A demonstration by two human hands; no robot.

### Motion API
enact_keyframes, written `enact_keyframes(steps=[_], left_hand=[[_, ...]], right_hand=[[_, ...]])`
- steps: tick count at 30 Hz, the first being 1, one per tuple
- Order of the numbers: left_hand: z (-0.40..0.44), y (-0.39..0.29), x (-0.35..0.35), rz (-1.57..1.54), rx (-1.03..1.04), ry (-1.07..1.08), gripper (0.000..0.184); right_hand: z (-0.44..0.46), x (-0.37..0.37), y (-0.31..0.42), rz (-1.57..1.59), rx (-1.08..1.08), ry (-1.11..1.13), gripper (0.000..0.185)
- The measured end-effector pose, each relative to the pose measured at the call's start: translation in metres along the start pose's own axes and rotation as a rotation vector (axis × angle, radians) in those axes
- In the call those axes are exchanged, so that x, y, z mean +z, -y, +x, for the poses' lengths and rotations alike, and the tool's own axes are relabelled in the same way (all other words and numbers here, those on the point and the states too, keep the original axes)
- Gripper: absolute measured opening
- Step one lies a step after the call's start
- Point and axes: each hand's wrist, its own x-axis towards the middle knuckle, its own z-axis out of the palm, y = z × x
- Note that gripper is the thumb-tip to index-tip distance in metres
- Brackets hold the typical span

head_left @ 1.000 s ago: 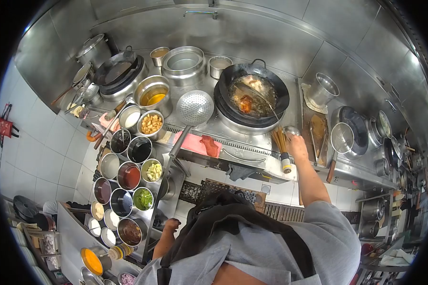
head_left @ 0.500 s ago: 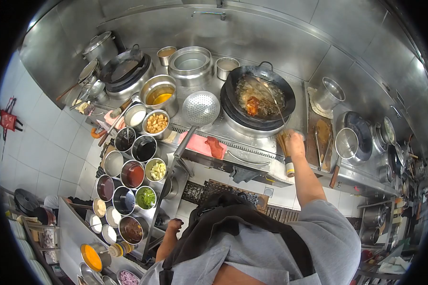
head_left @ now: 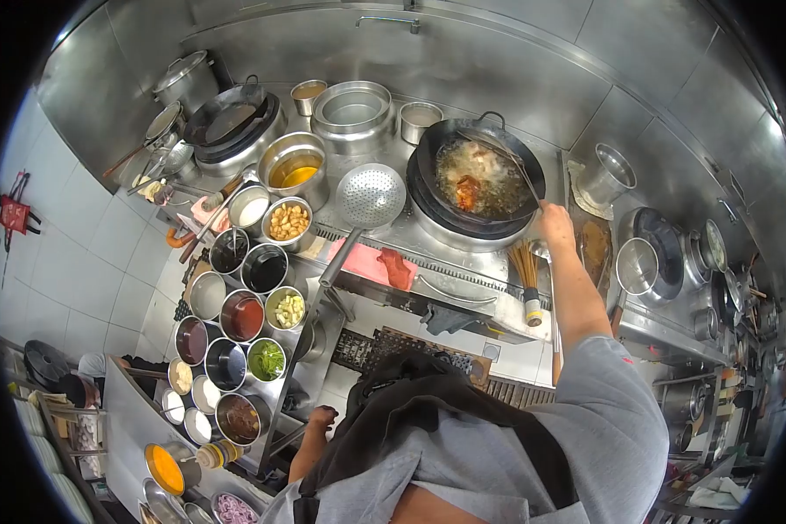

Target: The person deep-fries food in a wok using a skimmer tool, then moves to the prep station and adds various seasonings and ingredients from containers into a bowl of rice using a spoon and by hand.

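Position of the long-handled grey metal wok tool (head_left: 524, 173): inside the round black iron wok (head_left: 428, 162), lying slantwise from the far wall to the near right rim and projecting past it. The shape of its head is not clear.

Right hand (head_left: 557, 229): closed around the projecting end of the handle, just outside the wok's near right rim. Left hand (head_left: 323, 417): well to the near left of the wok, fingers curled; whether it grips anything cannot be told.

Handling: the shaft is thin and should be stiff and fairly light, with its weight biased toward the head. Bare metal is likely to turn slippery when oily. Hold it at the extreme near end, outside the rim; the portion over the bubbling oil (head_left: 496, 181) is probably too hot for bare skin. The glossy reddish-brown piece (head_left: 468, 194) in the wok may be soft or brittle at its edges; apply light pressure.

Adjacent items: the brush of bound tan strips (head_left: 524, 262) rests at the wok's near right, just beside the right hand. The round perforated steel skimmer (head_left: 371, 196) lies left of the wok on the grey steel surface (head_left: 393, 244), its handle pointing away from the wok toward the person.
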Motion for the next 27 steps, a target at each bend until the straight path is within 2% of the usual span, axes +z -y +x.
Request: enact_keyframes(steps=[4,7,8,10,15,18,20,21,22,24,27], left_hand=[[-0.014,-0.03,-0.009,-0.004,-0.058,0.013,0.015],[-0.017,-0.036,-0.012,-0.129,-0.16,0.013,0.016],[-0.001,-0.013,-0.006,-0.077,-0.028,0.035,0.017],[0.009,-0.002,-0.009,-0.023,0.1,0.059,0.017],[0.016,-0.005,-0.024,0.131,0.219,0.035,0.019],[0.007,-0.029,-0.031,0.103,0.138,0.01,0.02],[-0.002,-0.046,-0.028,-0.358,-0.21,-0.06,0.021],[-0.002,-0.041,-0.025,-0.362,-0.211,-0.06,0.021],[-0.004,-0.036,-0.022,-0.204,-0.077,-0.043,0.022],[-0.004,-0.022,-0.012,-0.05,0.059,-0.023,0.022],[-0.005,-0.003,-0.002,0.167,0.133,0.06,0.022]], right_hand=[[-0.009,-0.006,-0.001,-0.01,0.051,0.026,0.029],[-0.019,-0.005,-0.003,0.071,0.053,-0.039,0.036],[-0.023,-0.008,0.002,0.077,0.032,-0.039,0.036],[-0.028,-0.015,0.012,0.083,0.014,-0.037,0.036],[-0.015,-0.004,0.017,0.176,-0.105,0.017,0.034],[-0.015,-0.007,0.024,0.097,-0.127,0.058,0.034],[-0.019,-0.005,0.02,0.07,-0.141,0.088,0.033],[-0.024,-0.007,0.018,0.04,-0.147,0.118,0.033],[-0.031,-0.009,0.015,0.038,-0.149,0.118,0.033],[-0.046,-0.016,0.008,-0.074,-0.198,0.183,0.033],[-0.061,-0.015,-0.012,-0.201,-0.159,0.234,0.034]])
